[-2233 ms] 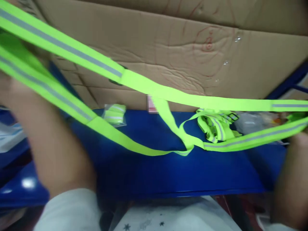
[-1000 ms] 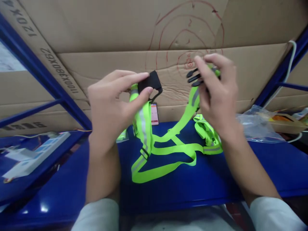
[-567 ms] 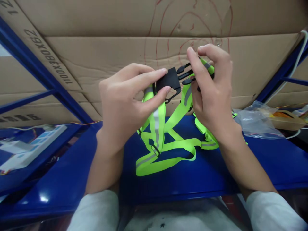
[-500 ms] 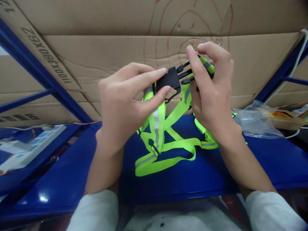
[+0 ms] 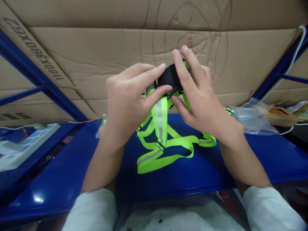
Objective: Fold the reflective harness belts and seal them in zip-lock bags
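A black side-release buckle [image 5: 168, 76] is held up between my two hands, its halves pressed together. My left hand [image 5: 131, 96] pinches the socket half between thumb and fingers. Around the prong half are the fingers of my right hand [image 5: 199, 93], which hide most of it; how deep the prongs sit cannot be seen. Neon yellow-green reflective straps [image 5: 160, 117] with a grey stripe hang from the buckle, and the rest lies in loops on the blue shelf [image 5: 187, 183]. A small black slider [image 5: 160, 146] sits on one strap.
Behind the shelf stands a cardboard sheet [image 5: 96, 48] with red circles drawn on it. Blue metal posts flank it. A white power strip [image 5: 31, 144] lies at the left. At the right are a clear plastic bag [image 5: 255, 117] and a white cable [image 5: 292, 69].
My right hand has moved left toward my left hand. The prongs, visible outside the socket before, are now out of sight as the buckle halves meet.
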A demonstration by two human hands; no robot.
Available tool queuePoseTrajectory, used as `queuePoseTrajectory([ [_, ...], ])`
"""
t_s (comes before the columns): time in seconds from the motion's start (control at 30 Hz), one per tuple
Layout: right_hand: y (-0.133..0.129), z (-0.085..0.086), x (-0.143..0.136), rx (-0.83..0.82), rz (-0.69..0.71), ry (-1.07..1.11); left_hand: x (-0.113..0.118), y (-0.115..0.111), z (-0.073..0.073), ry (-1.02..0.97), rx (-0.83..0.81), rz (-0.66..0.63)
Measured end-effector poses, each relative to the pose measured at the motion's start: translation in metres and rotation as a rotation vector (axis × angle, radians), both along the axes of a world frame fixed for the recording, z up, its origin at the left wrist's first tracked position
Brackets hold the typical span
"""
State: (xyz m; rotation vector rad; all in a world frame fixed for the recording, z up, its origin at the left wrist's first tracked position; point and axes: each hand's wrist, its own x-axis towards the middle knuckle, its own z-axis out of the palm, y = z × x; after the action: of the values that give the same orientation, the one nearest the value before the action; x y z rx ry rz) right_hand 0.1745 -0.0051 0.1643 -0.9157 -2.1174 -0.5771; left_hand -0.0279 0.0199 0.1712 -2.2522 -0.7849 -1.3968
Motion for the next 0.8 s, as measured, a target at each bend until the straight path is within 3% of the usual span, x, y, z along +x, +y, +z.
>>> queuePoseTrajectory([
  [0.1,-0.004,0.007,0.011,-0.112,0.189,0.052,-0.004,0.001,0.002,0.039,0.005,0.011],
  [0.23,0.002,0.011,0.023,-0.286,0.385,0.212,-0.008,0.003,0.004,0.164,-0.103,-0.036],
  [0.37,0.021,0.005,0.027,-0.467,0.457,0.311,-0.012,0.008,0.005,0.281,-0.203,-0.126],
  [0.53,0.053,-0.011,0.035,-0.645,0.670,0.413,-0.016,0.010,0.011,0.376,-0.234,-0.245],
  [0.7,0.078,-0.036,0.036,-0.867,0.673,0.322,-0.017,0.003,0.013,0.388,-0.093,-0.307],
  [0.8,0.088,-0.047,0.034,-0.703,0.523,0.349,-0.018,0.000,0.013,0.367,-0.047,-0.331],
])
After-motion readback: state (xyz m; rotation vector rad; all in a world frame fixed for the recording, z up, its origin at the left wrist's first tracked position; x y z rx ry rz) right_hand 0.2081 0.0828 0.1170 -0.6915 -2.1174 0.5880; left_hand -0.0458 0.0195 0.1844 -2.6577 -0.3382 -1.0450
